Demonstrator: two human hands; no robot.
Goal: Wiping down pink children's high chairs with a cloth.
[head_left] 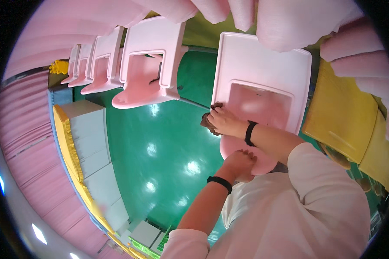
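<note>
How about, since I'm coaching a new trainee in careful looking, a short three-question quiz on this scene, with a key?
1. Which hand holds the brown cloth?
2. True or false: only the right arm wears a wristband.
3. Where is the cloth?
a) flat on the floor
b) at the left edge of the pale pink tray
c) over the person's shoulder

Key
1. The right hand.
2. False: both arms wear black wristbands.
3. b

Green floor, pink curtain, possibly yellow table
</note>
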